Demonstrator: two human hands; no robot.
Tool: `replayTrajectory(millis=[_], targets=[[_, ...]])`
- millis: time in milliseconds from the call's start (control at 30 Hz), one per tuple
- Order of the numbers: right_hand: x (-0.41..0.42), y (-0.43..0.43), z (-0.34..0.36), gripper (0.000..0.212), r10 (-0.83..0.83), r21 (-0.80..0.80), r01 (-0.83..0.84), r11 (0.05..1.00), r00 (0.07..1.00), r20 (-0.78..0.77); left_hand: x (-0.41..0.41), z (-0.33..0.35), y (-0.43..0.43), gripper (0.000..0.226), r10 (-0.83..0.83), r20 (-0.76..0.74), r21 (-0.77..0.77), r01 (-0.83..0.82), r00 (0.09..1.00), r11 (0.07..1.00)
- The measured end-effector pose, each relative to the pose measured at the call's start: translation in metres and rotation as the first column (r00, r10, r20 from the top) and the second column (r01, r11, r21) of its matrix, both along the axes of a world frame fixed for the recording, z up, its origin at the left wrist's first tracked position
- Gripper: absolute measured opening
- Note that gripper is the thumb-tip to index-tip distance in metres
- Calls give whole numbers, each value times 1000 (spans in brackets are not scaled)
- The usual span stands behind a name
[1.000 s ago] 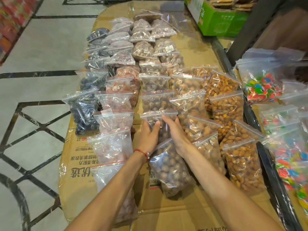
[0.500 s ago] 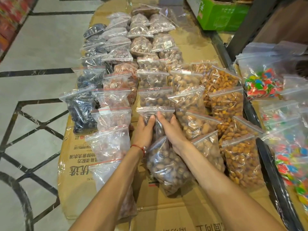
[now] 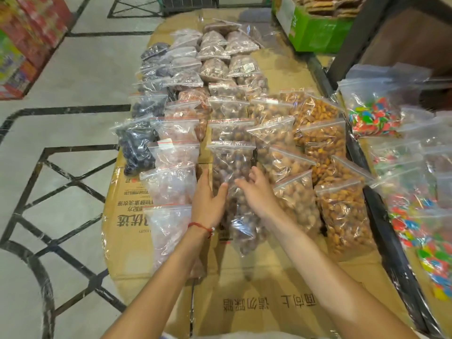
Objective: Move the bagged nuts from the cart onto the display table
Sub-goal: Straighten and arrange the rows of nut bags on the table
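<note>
Now my L hand (image 3: 208, 201) & R hand (image 3: 258, 192) sit apart, fingers slack, either side of brown nut bag (image 3: 230, 162) on cardboard counter (image 3: 244, 285)

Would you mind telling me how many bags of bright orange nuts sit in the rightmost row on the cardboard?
4 plainly: nearest bag, second bag behind it, third bag, farthest bag. Overlap may hide more farther back.
</note>
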State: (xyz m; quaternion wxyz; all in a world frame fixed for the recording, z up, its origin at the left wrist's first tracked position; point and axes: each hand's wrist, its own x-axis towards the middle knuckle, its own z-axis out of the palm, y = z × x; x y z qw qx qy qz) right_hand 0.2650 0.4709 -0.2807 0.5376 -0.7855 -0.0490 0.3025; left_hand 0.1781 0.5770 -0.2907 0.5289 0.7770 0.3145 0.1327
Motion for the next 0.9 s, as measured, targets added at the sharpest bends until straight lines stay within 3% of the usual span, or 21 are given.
replayTrajectory(millis=[67, 233, 467, 567, 667, 900], targets=[[-15, -14, 1, 60, 56, -53, -54, 997, 998, 39, -17, -4, -11, 64, 29, -2, -15, -29, 1000, 999], [-37, -49, -11, 64, 215, -193, -199, 961, 975, 63, -49, -19, -43, 75, 60, -62, -44, -63, 996, 997], [-42, -64, -25, 61, 189, -129, -183, 975, 982, 32, -52, -56, -66, 82, 218, -89, -222, -232, 972, 947], [-42, -66, -28, 58, 191, -102, -186, 977, 981, 40, -50, -56, -70, 95, 203, -88, -307, -220, 975, 926], [-40, -67, -34, 59, 165, -72, -163, 984, 986, 18, -51, -43, -72, 81, 207, -48, -365, -210, 977, 907], [-42, -71, -39, 56, 55, 61, -56, 997, 998, 9, -45, -33, -49, 85, 173, 66, -189, -158, 983, 969]])
